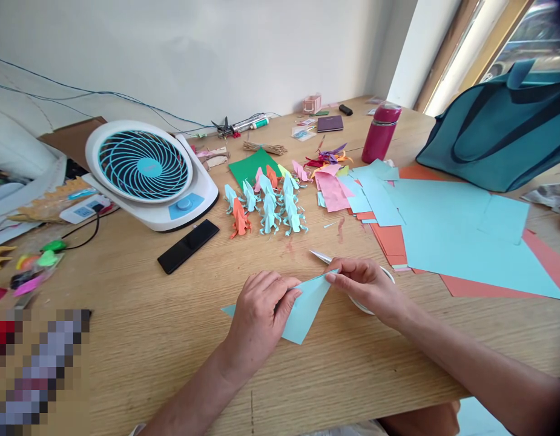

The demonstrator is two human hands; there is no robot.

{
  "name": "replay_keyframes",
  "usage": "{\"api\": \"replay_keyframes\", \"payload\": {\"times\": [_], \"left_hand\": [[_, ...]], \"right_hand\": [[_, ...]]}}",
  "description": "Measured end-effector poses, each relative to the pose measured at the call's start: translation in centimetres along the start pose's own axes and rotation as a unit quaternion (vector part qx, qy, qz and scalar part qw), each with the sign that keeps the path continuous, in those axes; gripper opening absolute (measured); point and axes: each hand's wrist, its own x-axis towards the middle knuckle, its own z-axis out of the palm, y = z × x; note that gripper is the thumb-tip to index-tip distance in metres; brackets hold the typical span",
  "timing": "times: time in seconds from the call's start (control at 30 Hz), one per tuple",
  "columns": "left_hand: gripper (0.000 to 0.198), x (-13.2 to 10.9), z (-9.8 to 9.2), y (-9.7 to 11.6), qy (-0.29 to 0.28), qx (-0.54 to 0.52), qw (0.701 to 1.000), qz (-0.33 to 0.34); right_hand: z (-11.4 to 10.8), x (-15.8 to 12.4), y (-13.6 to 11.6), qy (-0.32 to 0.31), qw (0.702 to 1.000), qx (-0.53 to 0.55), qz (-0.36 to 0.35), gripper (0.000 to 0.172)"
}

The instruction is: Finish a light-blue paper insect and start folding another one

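A light blue sheet of paper [306, 315], folded into a slanted shape, is held up between both hands over the table. My left hand [264, 309] pinches its upper edge near the middle, and a pointed corner sticks out to the left behind that hand. With thumb and forefinger, my right hand [364, 281] grips the upper right corner. Under the right hand lies a pair of white-handled scissors [319, 257], partly hidden, blades pointing left. Beyond the hands stand several folded paper figures, mostly light blue [269, 212], with an orange figure [239, 218] at the front left.
A white fan [146, 166] and a black phone [188, 246] are at the left. Light blue sheets [456, 224] overlap orange paper on the right, beside a teal bag [493, 133] and a magenta bottle [380, 134]. Green paper [243, 166] lies behind the figures.
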Motion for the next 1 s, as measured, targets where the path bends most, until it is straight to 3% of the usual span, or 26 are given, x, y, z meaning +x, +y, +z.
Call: {"api": "replay_keyframes", "payload": {"times": [0.6, 0.87, 1.0], "left_hand": [[0.016, 0.2, -0.4, -0.1, 0.012, -0.033, 0.999, -0.024], [0.015, 0.4, -0.5, 0.0, 0.007, -0.069, 0.997, -0.04], [0.016, 0.4, -0.4, 0.1, 0.002, -0.074, 0.996, -0.041]], "right_hand": [[-0.5, -0.3, -0.3, -0.027, 0.998, -0.054, -0.013, 0.044], [-0.4, -0.2, -0.1, -0.01, 0.998, -0.062, -0.012, 0.048], [-0.1, 0.0, 0.3, -0.003, 1.0, -0.014, -0.015, 0.038]]}}
